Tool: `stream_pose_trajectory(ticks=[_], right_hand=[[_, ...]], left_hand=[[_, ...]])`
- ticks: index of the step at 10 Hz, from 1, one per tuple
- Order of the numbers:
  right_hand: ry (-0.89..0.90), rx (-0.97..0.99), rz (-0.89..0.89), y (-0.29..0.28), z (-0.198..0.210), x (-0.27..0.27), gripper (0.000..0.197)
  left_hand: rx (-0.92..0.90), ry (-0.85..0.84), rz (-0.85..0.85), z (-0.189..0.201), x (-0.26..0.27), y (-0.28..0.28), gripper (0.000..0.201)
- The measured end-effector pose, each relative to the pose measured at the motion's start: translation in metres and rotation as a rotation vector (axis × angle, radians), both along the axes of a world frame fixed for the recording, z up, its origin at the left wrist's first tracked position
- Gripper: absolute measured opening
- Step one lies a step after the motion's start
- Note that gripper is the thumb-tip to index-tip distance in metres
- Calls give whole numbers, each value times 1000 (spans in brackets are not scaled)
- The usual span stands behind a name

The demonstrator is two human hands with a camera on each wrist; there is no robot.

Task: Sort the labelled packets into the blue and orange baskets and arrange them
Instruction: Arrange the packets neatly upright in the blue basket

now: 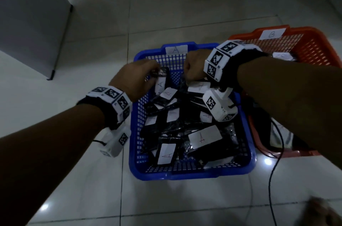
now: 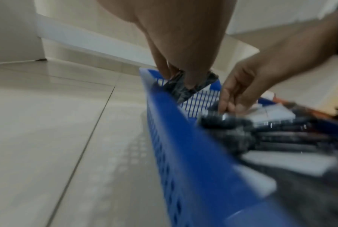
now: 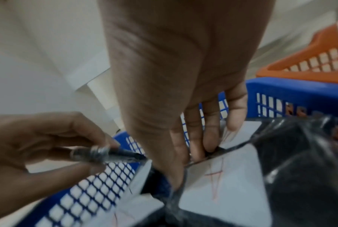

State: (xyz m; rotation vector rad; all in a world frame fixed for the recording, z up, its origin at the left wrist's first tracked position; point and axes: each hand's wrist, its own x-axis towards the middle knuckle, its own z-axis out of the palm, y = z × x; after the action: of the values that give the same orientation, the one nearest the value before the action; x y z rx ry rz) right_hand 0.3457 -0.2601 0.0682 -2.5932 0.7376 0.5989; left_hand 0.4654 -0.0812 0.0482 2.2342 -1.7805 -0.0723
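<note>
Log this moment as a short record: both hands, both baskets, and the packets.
left hand: pinches a black packet at the blue basket's far end
right hand: grips the edge of a packet labelled A
blue basket: tagged A, holds many black packets with A labels
orange basket: tagged B, right of the blue one, contents mostly hidden by the right arm
floor: pale tiles

Both my forearms reach forward; my left hand point(image 1: 137, 77) and right hand point(image 1: 195, 66) each pinch downward, fingers curled
</note>
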Motion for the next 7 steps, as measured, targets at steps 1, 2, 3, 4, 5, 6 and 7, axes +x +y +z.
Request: stream_pose_trajectory(ticks=[1, 2, 3, 4, 5, 6, 7], right_hand=[[54, 7, 46, 0, -5, -2, 24], [150, 78, 146, -3, -7, -3, 37], [132, 115, 101, -4, -7, -9, 34], [38, 57, 12, -13, -13, -15, 26], [-65, 27, -66, -17, -17, -17, 25], [-101, 3, -118, -18, -17, -15, 27], [-160, 10, -181, -20, -18, -20, 33]], left_hand=[[124, 20, -56, -6, -1, 3, 26], [195, 83, -118, -6, -4, -3, 29], [233, 173, -13, -6, -4, -18, 17], [205, 222, 180, -12, -6, -36, 9], [227, 240, 336, -21, -12, -51, 16], [189, 314, 433, -26, -13, -60, 15], [-11, 394, 497, -24, -18, -62, 18]])
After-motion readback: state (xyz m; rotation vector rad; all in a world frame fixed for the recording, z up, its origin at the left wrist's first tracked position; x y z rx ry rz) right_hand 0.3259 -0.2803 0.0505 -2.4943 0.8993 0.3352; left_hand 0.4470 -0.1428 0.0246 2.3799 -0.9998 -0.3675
